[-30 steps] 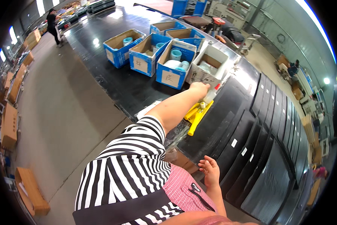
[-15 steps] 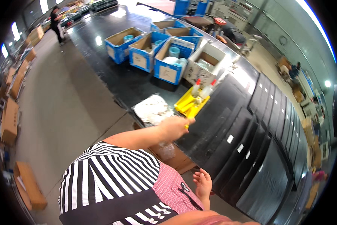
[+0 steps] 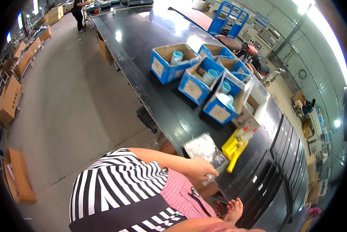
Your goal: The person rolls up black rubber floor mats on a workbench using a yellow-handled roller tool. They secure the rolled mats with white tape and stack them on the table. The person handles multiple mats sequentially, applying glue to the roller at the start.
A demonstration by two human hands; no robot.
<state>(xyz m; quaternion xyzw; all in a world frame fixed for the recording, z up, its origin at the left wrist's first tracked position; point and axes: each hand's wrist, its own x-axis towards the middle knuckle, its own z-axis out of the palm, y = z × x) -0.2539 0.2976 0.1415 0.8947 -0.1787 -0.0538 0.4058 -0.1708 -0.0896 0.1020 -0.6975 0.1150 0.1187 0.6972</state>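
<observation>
My left hand (image 3: 201,169) is at the table's near edge with its fingers curled downward. Crumpled clear plastic (image 3: 209,178) shows just under the fingers, but what they hold is hidden. Just beyond the hand lies a clear plastic bag with white contents (image 3: 202,147). To its right is a yellow scoop-shaped holder (image 3: 231,147), its handle toward me, carrying bottles with red tips (image 3: 246,132). My right hand (image 3: 234,210) hangs low beside the table edge, palm up, fingers loosely bent and apart, nothing in it.
Several blue cartons (image 3: 192,87) holding pale blue rolls stand across the black table (image 3: 136,50), beside a white box (image 3: 254,104). Flat black panels (image 3: 264,185) overlap at the right. Brown cardboard boxes (image 3: 19,176) line the floor at left. A person (image 3: 78,15) stands far off.
My left hand has let go of the yellow holder's handle and drawn back to the table edge. The view has shifted, so the table things appear further right and lower.
</observation>
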